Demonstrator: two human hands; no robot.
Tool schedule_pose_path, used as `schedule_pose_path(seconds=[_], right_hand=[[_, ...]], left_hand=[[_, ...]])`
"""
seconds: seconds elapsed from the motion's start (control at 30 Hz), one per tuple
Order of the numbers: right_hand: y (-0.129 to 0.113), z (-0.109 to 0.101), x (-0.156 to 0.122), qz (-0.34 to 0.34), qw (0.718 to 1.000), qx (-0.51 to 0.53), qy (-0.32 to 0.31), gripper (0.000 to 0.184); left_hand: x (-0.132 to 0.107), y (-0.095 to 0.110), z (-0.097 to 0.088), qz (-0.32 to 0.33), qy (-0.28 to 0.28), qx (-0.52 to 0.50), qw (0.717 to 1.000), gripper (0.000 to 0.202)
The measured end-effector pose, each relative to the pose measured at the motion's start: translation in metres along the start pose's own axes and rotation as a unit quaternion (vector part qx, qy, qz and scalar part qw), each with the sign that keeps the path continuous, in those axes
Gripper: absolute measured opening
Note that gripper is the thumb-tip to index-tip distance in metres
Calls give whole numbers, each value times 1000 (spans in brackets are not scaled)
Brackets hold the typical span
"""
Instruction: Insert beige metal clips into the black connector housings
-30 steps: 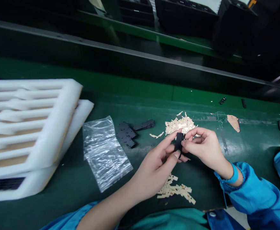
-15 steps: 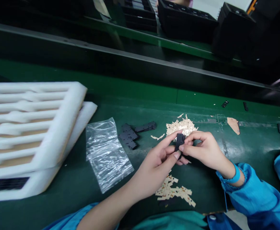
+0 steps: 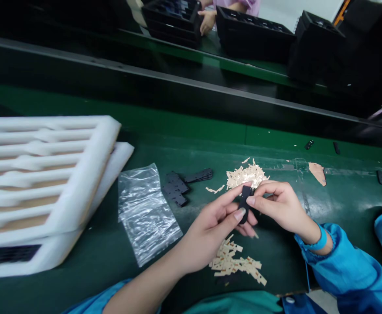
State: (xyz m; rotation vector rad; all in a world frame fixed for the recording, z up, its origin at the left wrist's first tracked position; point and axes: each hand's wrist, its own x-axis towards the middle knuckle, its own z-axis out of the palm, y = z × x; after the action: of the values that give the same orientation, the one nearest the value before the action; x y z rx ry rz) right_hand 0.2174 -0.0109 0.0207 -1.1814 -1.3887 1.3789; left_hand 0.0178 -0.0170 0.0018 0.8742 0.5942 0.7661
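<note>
In the head view my left hand (image 3: pixel 215 224) holds a small flat black plastic part (image 3: pixel 244 204) between thumb and fingers. My right hand (image 3: pixel 277 205) pinches at the right edge of the same part, thumb and forefinger touching it; whether a tiny piece sits between those fingertips is hidden. Just behind the hands is a heap of small cream strips (image 3: pixel 243 174). A second pile of cream pieces with brownish marks (image 3: pixel 238 261) lies near the table's front edge, below my left hand. Several black plates (image 3: pixel 176 187) lie to the left of the heap.
A clear plastic bag (image 3: pixel 148 218) lies left of the black plates. Stacked white foam trays (image 3: pixel 107 148) fill the left side. Loose black parts (image 3: pixel 309 144) and a brown scrap (image 3: pixel 317 173) are at the right. Behind the ledge, a co-worker's hand (image 3: pixel 207 22) is beside black bins (image 3: pixel 256 32).
The black part has turned in my left hand and shows a plainer face. My right hand stays at its edge. A co-worker's hand has come into view by the bins at the back.
</note>
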Motion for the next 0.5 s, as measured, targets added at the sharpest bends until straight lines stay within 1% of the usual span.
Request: schedule_pose_path(seconds=[0.1, 0.17, 0.33, 0.5], right_hand=[[0, -1, 0, -46, 999, -13, 0, 22], [-1, -1, -1, -61, 998, -21, -1, 23], [-7, -2, -2, -58, 997, -55, -5, 25], [-9, -8, -2, -56, 996, -70, -13, 25]], left_hand=[[1, 2, -2, -16, -47, -50, 998, 59], [1, 3, -3, -26, -60, -71, 995, 61], [0, 5, -3, -55, -53, -79, 994, 61], [1, 4, -1, -74, -59, -89, 992, 63]])
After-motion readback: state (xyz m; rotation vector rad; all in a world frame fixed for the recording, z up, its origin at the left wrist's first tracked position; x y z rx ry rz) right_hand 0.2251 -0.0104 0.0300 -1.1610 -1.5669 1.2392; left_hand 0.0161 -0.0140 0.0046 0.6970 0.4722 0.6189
